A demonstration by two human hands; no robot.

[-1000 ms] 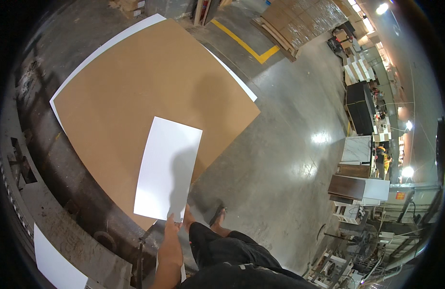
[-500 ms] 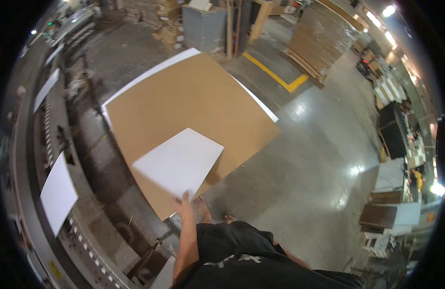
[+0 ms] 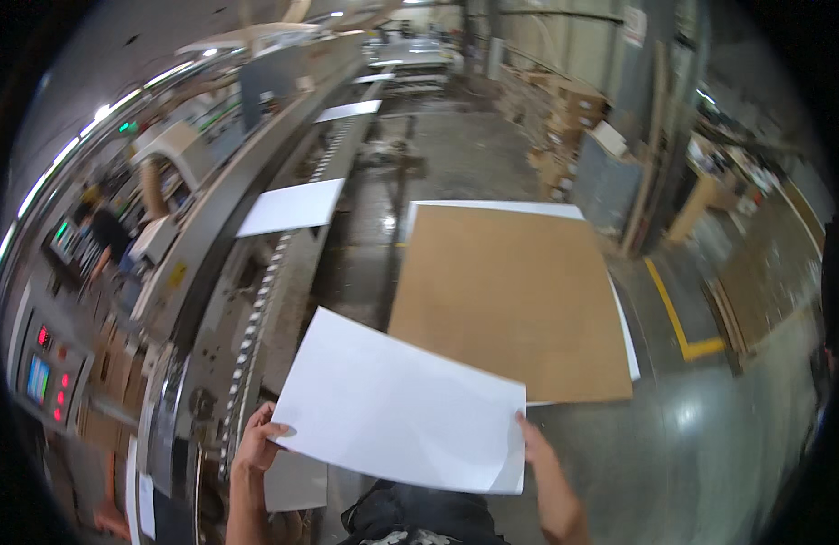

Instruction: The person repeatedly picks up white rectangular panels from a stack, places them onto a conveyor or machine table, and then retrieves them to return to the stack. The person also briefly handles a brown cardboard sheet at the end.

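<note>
A white rectangular panel (image 3: 401,404) is held up between my two hands in front of my body. My left hand (image 3: 258,440) grips its left edge near the lower corner, thumb on top. At the opposite side, my right hand (image 3: 534,445) grips the right edge, its fingers partly hidden behind the panel. Beyond the panel lies a large brown sheet (image 3: 510,291), with white board edges (image 3: 501,207) showing from under it.
To my left runs a long conveyor machine (image 3: 279,300) carrying several white panels (image 3: 294,207). A control panel (image 3: 47,372) with lit buttons stands at far left, near another person (image 3: 109,238). Cartons (image 3: 574,109) and a grey bin (image 3: 606,186) stand beyond the brown sheet.
The view has swung left toward the conveyor. The white panel has come off the brown sheet, and my right hand, formerly out of sight at it, now grips its right edge.
</note>
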